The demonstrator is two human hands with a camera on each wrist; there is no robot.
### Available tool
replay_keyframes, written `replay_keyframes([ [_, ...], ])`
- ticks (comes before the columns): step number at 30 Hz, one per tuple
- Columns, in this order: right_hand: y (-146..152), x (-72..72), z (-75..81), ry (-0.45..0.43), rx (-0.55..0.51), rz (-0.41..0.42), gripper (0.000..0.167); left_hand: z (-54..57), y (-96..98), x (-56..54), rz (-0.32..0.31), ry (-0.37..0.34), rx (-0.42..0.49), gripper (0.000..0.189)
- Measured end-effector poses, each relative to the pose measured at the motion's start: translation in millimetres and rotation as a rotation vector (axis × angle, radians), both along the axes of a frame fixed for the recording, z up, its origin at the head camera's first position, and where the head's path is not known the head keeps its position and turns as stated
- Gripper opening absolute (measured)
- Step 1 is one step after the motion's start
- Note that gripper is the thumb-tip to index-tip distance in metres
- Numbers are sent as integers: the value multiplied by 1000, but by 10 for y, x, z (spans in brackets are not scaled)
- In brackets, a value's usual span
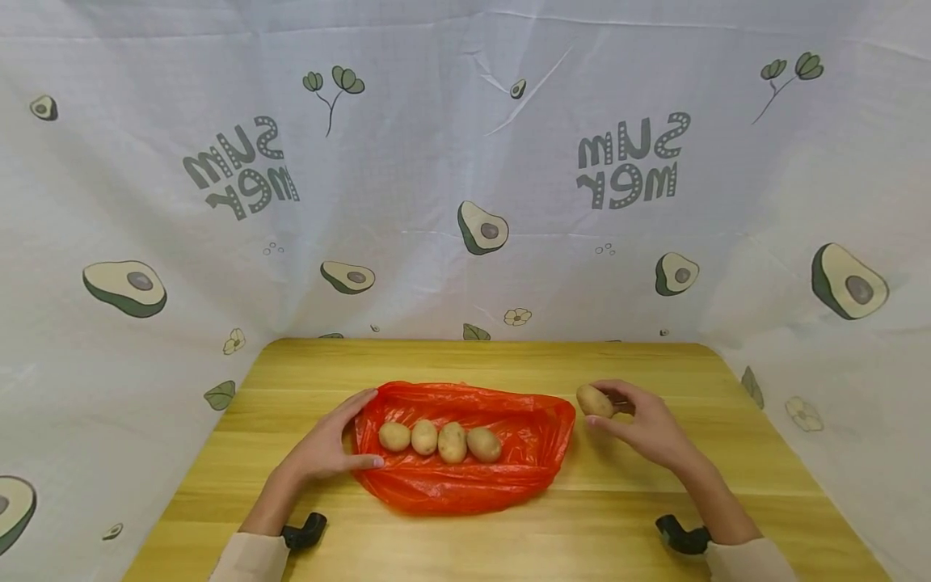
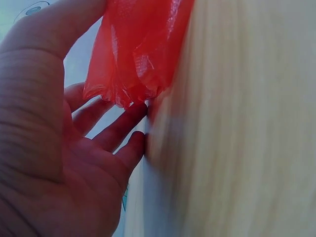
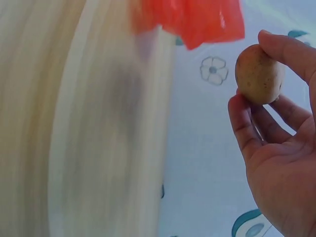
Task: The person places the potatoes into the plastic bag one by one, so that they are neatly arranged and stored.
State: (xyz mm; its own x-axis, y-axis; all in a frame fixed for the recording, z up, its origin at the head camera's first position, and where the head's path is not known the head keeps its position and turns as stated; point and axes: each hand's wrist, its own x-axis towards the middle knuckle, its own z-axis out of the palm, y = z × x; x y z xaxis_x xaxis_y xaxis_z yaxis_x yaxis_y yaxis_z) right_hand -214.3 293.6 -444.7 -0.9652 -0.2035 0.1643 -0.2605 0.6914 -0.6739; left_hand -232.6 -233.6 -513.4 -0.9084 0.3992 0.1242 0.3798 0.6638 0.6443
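A thin red plastic bag (image 1: 465, 493) lies spread open on the table, its rim raised around a row of several potatoes (image 1: 452, 443). At its left end is my left hand (image 1: 327, 440), thumb at the front rim and fingers reaching along the back left side. The left wrist view shows those fingers (image 2: 121, 128) extended and spread beside the crinkled end of the red bag (image 2: 140, 49). Off the bag's right end, my right hand (image 1: 647, 424) pinches another potato (image 1: 594, 401) above the table. In the right wrist view this potato (image 3: 259, 75) sits between thumb and fingertips.
The wooden table (image 1: 465, 546) has rounded far corners. A pale curtain (image 1: 422, 162) printed with avocados and lettering hangs behind it and along both sides. Dark curved pieces, a left one (image 1: 305, 531) and a right one (image 1: 682, 535), show at my wrists.
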Motion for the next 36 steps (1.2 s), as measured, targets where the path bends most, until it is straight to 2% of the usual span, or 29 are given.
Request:
replay_keyframes([
  [9, -299, 13, 54, 7, -48, 90, 54, 21, 6, 1, 1, -12, 2, 108],
  [18, -654, 17, 28, -33, -71, 166, 51, 17, -2, 11, 6, -14, 17, 108],
  [24, -840, 19, -35, -68, -60, 186, 50, 17, 9, 14, 14, -18, 24, 111],
  [36, -1020, -8, -168, -51, 37, 262, 51, -2, 12, 26, 28, -31, -14, 113],
])
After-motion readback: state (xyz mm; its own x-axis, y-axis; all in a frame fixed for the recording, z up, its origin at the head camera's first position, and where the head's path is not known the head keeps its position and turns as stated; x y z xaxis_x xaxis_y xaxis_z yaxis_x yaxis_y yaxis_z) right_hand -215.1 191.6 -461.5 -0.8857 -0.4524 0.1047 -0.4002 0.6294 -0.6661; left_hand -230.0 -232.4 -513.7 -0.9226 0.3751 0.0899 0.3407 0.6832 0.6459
